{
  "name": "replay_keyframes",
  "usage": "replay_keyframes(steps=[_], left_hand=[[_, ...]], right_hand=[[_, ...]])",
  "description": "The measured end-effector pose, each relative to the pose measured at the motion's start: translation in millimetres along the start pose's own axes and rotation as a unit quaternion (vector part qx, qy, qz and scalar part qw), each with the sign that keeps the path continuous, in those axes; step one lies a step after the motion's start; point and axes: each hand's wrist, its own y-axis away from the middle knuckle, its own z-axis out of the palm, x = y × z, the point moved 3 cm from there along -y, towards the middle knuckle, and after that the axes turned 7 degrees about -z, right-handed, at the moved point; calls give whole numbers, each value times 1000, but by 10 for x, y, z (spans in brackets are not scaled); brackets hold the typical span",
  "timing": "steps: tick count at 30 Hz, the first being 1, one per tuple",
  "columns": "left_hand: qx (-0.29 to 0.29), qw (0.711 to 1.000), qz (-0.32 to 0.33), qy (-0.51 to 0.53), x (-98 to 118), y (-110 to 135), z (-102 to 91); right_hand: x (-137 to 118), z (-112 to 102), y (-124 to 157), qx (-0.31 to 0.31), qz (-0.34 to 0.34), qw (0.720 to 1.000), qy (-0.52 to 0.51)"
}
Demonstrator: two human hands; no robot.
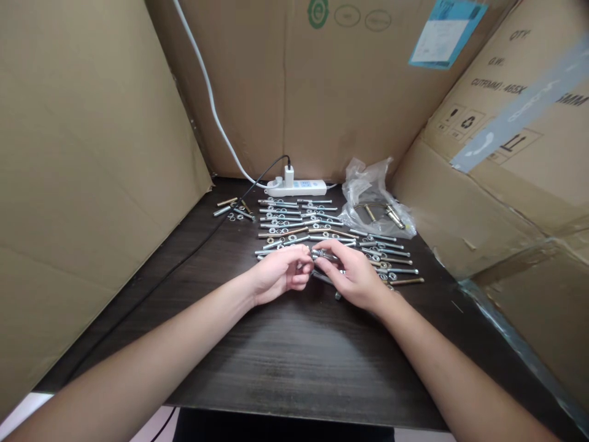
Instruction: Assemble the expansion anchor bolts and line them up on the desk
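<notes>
The right hand [353,271] is pinching a bolt [321,253] between thumb and fingers, over the near part of the bolt rows [280,219] on the tabletop [285,350]. The left hand [281,274] is holding its fingers curled just beside the bolt's end; whether they are gripping a small part, I cannot tell. A loose pinch could be letting the bolt drop, scattering the washers [292,238]. Both hands are hiding some rows, and fingers are covering most of the bolt.
</notes>
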Motion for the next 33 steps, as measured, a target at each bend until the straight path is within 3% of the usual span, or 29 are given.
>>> replay_keyframes(steps=[8,18,33], left_hand=[[-6,998,-37,59,-54,-30,33],[14,998,-51,13,-95,-42,53],[1,998,-52,-22,-116,-45,34]], right_hand=[[-2,46,-3,-2,-52,998,19],[11,53,4,-21,-29,998,55],[5,38,3,-9,-18,997,71]])
